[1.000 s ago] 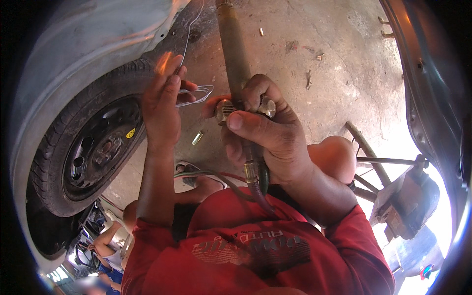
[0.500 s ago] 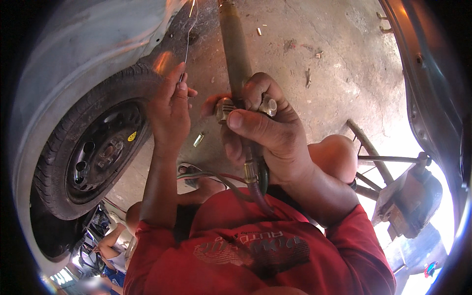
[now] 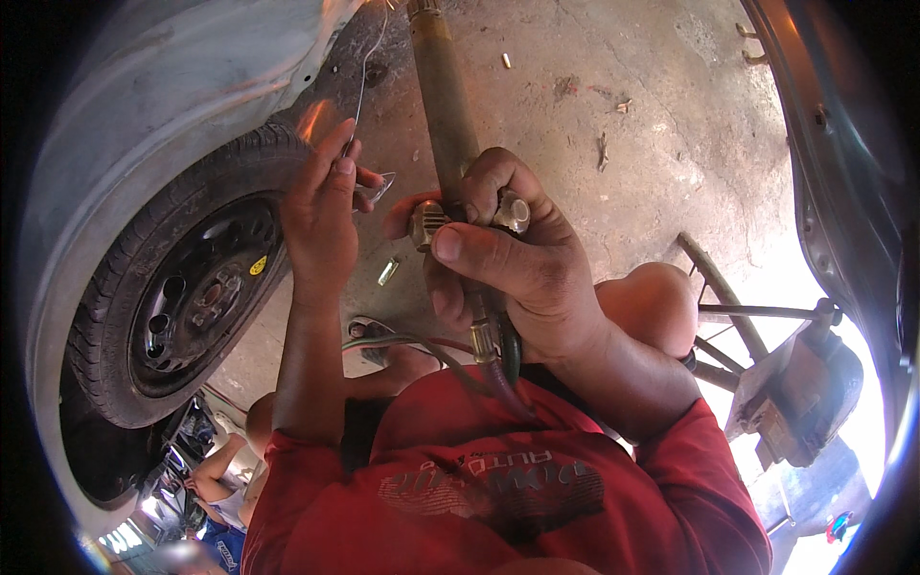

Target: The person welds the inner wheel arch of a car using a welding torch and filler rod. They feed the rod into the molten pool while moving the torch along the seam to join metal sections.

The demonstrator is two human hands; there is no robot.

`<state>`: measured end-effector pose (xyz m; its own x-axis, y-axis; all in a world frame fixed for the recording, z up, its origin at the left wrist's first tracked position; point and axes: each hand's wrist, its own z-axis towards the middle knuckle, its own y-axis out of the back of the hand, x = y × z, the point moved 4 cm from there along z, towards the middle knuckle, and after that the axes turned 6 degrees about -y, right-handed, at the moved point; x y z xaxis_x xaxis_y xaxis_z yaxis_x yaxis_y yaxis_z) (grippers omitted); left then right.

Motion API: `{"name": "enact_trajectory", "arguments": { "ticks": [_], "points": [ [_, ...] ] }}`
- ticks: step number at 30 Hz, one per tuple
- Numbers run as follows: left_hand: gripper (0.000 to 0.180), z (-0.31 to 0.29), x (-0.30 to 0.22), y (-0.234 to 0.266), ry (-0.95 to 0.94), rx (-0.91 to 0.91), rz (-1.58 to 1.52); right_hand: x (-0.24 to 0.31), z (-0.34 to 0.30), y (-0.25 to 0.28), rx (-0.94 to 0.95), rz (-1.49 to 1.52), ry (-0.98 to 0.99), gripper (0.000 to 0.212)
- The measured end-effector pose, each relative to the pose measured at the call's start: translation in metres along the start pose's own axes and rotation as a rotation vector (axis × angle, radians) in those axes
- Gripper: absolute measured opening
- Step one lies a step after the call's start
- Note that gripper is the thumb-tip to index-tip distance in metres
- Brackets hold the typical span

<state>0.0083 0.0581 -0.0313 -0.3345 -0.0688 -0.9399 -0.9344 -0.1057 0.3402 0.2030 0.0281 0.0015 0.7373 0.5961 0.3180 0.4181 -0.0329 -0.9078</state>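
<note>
Right grip (image 3: 537,268), holding torch (image 3: 443,96), has shifted left (red shirt (image 3: 446,417) bears lettering (image 3: 494,489)).

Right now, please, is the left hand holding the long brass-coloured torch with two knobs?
No, only the right hand grips that torch.

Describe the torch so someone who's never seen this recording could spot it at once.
Start from the red shirt filling the lower middle of the picture. Just above it, the right hand grips the torch, a long, drab tube running up to the top edge. Two metal knobs at the grip and its thickness set it apart from the thin wire in the left hand.
</note>
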Motion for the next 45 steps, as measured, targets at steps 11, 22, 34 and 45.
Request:
{"name": "enact_trajectory", "arguments": {
  "ticks": [11, 22, 34, 45],
  "points": [
    [0.037, 0.001, 0.004, 0.003, -0.023, 0.004, -0.023, -0.002, 0.001, 0.001, 0.005, -0.005, -0.018, 0.021],
    [0.037, 0.000, 0.007, 0.005, -0.041, 0.033, -0.002, 0.000, 0.002, 0.001, -0.030, -0.025, -0.011, 0.020],
    [0.038, 0.006, 0.006, 0.000, -0.012, -0.018, -0.020, -0.001, 0.005, 0.005, -0.030, 0.076, -0.004, 0.021],
    [0.037, 0.006, 0.005, 0.000, -0.011, -0.020, 0.006, -0.001, 0.008, 0.009, -0.012, 0.078, 0.012, 0.022]
  ]
}}
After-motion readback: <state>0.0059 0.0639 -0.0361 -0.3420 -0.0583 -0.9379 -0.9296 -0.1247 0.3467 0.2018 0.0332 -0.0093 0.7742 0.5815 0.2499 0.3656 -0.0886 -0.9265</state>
